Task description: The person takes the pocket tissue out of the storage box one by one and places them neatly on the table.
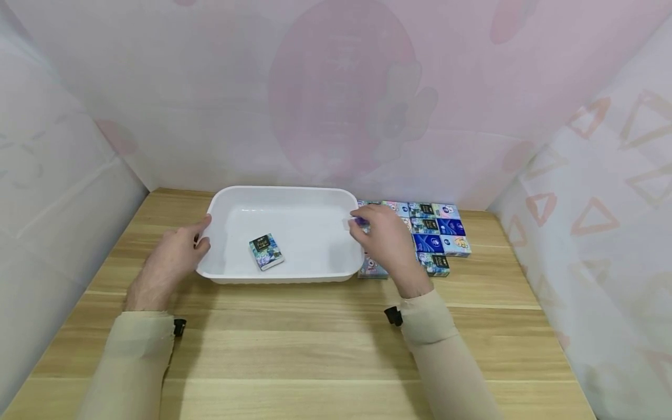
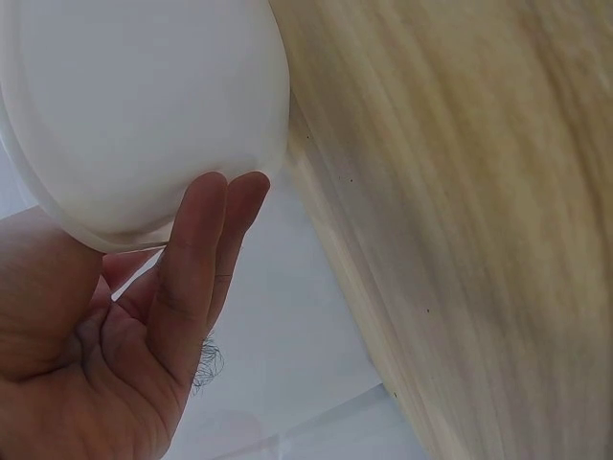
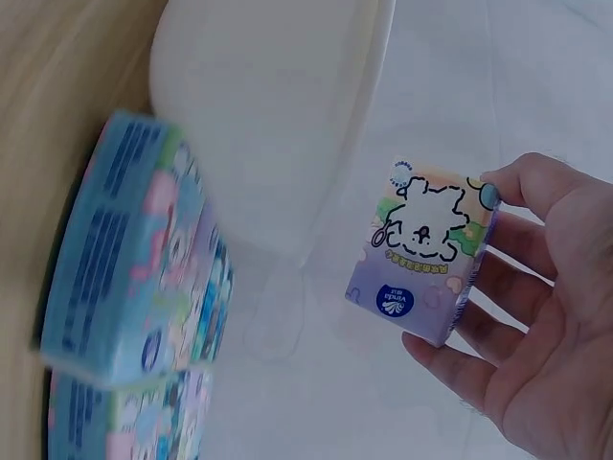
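A white plastic tray point(image 1: 294, 216) stands on the table with one small tissue pack point(image 1: 266, 252) in it, dark-labelled and blue-green. At its left end my left hand point(image 1: 175, 254) grips the rim, and the left wrist view shows fingertips point(image 2: 203, 192) against the outer wall. My right hand point(image 1: 385, 236) is at the tray's right rim. Between its thumb and fingers it pinches a purple tissue pack point(image 3: 421, 254) with a cartoon animal on it, held up beside the tray in the right wrist view.
Right of the tray, several tissue packs point(image 1: 427, 242) lie in rows, partly hidden by my right hand. In the right wrist view, packs point(image 3: 129, 259) stand stacked close to the tray. A pale printed backdrop point(image 1: 210, 105) rises behind the wooden table point(image 1: 294, 350).
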`<control>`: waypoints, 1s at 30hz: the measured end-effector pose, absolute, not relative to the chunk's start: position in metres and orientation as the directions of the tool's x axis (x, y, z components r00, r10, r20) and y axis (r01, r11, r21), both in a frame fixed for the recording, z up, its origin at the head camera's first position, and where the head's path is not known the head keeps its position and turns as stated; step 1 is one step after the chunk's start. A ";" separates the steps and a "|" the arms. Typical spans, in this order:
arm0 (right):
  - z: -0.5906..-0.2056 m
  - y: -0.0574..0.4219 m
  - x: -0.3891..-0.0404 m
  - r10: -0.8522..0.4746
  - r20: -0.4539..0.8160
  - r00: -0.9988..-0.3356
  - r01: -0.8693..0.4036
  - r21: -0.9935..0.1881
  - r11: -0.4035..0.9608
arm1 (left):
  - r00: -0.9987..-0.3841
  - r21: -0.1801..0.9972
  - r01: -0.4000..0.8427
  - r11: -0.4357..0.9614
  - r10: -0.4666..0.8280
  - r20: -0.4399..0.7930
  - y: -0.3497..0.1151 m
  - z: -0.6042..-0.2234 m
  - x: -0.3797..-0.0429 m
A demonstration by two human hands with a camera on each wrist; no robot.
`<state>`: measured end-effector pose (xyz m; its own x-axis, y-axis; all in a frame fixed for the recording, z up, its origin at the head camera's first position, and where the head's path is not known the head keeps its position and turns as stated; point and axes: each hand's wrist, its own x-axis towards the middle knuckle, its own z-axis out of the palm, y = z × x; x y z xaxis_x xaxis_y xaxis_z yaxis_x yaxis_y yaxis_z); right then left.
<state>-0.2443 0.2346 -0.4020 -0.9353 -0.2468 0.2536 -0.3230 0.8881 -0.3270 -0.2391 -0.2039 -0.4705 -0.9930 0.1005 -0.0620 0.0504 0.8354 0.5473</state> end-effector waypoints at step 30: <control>-0.397 0.376 -0.236 -0.047 0.158 -0.986 -0.109 -0.408 0.906 | -0.993 0.550 0.065 0.833 0.107 -0.044 -0.206 -0.470 -0.240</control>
<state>-0.2359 0.3757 -0.3969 -0.9863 -0.0473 0.1578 -0.1088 0.9063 -0.4084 -0.2400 -0.2059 -0.4702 -0.9932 0.1071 -0.0445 0.0652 0.8329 0.5496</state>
